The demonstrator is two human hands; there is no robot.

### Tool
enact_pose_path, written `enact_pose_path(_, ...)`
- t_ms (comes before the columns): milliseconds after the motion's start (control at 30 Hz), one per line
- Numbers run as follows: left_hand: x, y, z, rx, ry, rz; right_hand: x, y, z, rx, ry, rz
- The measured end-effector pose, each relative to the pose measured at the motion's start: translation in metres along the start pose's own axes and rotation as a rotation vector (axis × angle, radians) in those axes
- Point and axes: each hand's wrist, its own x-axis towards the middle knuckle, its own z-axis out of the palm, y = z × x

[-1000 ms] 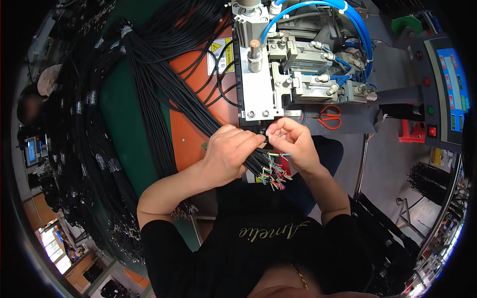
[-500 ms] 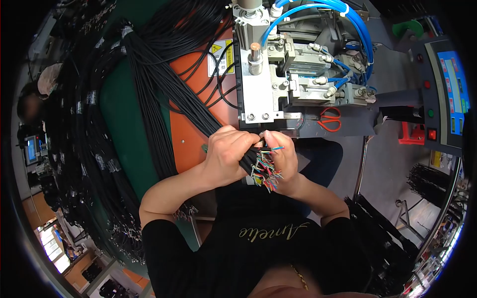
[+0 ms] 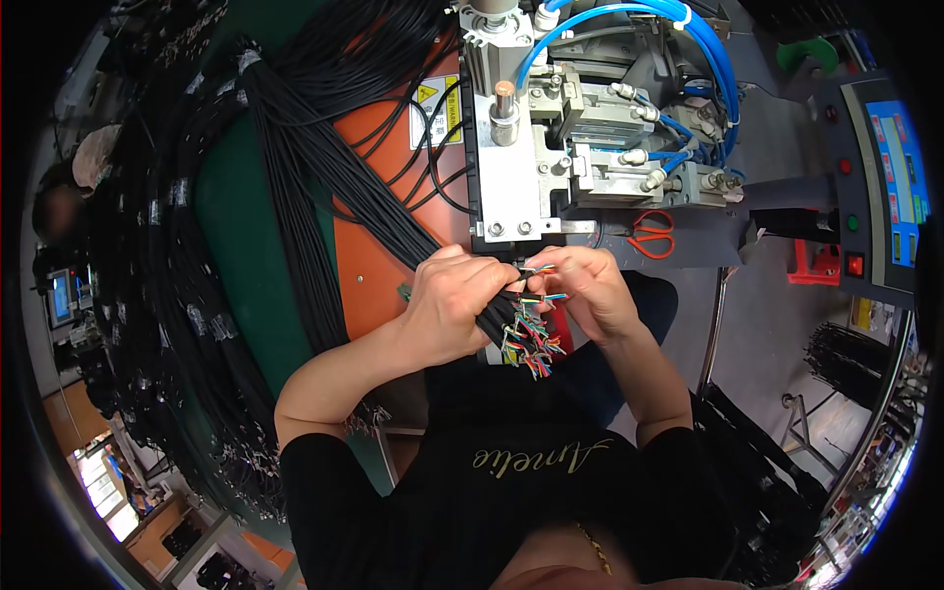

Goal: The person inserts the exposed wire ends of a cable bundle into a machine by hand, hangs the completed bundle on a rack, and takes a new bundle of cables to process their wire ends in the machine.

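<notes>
My left hand [image 3: 454, 300] is closed round a thick bundle of black cables [image 3: 379, 206]. Out of the bundle's end, below the fingers, stick many stripped coloured wires [image 3: 531, 344] in red, blue, green, yellow and white. One cable's wire ends [image 3: 543, 269] stand apart at the top of the bundle, by my left thumb and fingertips. At these wire ends my right hand [image 3: 595, 290] has its fingers bent, index finger and thumb on either side of them. A second cable end [image 3: 551, 297] with bared wires juts out just below.
Just ahead stands a metal pneumatic press [image 3: 511, 177] with blue air hoses [image 3: 726, 79]. Red-handled scissors [image 3: 651, 236] lie to its right. A control screen [image 3: 893, 182] is at far right. More black cables [image 3: 157, 246] hang along the left, where another person [image 3: 64, 211] is visible.
My right hand has shifted right and its fingers have loosened from the bundle. The coloured wires of the upper cable now show between the hands. My left hand keeps its grip.
</notes>
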Motion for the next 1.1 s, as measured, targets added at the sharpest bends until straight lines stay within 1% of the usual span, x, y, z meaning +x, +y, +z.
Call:
enact_pose_path(33, -0.001, -0.001, 0.001, 0.003, 0.003, 0.007, 0.0, -0.001, -0.001, 0.0, -0.001, -0.001)
enact_pose_path(100, -0.001, -0.002, 0.001, 0.007, 0.006, 0.014, 0.0, -0.004, -0.001, -0.005, -0.012, 0.086)
enact_pose_path(133, -0.001, -0.003, 0.001, -0.005, 0.015, 0.021, 0.001, -0.005, 0.0, -0.005, -0.012, 0.086)
enact_pose_path(233, -0.001, -0.003, 0.001, -0.021, 0.021, 0.025, 0.002, -0.006, 0.003, -0.081, 0.008, 0.068)
enact_pose_path(300, -0.001, -0.002, 0.002, -0.025, 0.018, 0.023, 0.005, -0.007, 0.004, -0.263, 0.005, -0.056)
enact_pose_path(333, -0.003, -0.003, 0.004, -0.006, 0.032, 0.04, 0.006, -0.006, 0.004, -0.262, 0.005, -0.056)
enact_pose_path(400, -0.004, -0.003, 0.007, 0.015, 0.048, 0.056, 0.009, -0.005, 0.011, -0.81, 0.051, -0.4)
enact_pose_path(433, -0.005, -0.003, 0.008, 0.069, 0.043, 0.06, 0.006, -0.011, 0.015, -1.094, 0.098, -0.436)
enact_pose_path(500, -0.008, -0.003, 0.009, 0.123, 0.04, 0.061, 0.007, -0.004, 0.018, -1.492, 0.132, -0.728)
enact_pose_path(533, -0.011, -0.003, 0.009, 0.187, 0.001, 0.055, 0.006, -0.003, 0.022, -1.597, 0.172, -0.743)
enact_pose_path(567, -0.012, -0.003, 0.009, 0.251, -0.039, 0.049, 0.004, -0.004, 0.023, -1.596, 0.17, -0.74)
enact_pose_path(633, -0.009, -0.001, 0.007, 0.274, -0.02, 0.068, 0.003, -0.006, 0.024, -1.733, 0.198, -0.665)
enact_pose_path(700, -0.007, 0.002, 0.005, 0.293, -0.005, 0.087, 0.001, -0.006, 0.021, -1.687, 0.185, -0.64)
enact_pose_path(767, -0.008, 0.003, 0.005, 0.28, -0.064, 0.056, 0.002, -0.005, 0.018, -1.64, 0.173, -0.617)
enact_pose_path(833, -0.007, 0.001, 0.007, 0.289, -0.065, 0.051, 0.003, -0.003, 0.016, -1.625, 0.192, -0.609)
enact_pose_path(1000, -0.004, 0.005, 0.003, 0.321, -0.105, 0.057, 0.004, 0.002, 0.015, -1.621, 0.214, -0.675)
enact_pose_path(1067, -0.003, 0.006, 0.002, 0.346, -0.124, 0.123, 0.003, 0.002, 0.016, -1.631, 0.212, -0.69)
enact_pose_path(1100, -0.002, 0.005, 0.001, 0.348, -0.123, 0.124, 0.004, 0.002, 0.016, -1.659, 0.212, -0.704)
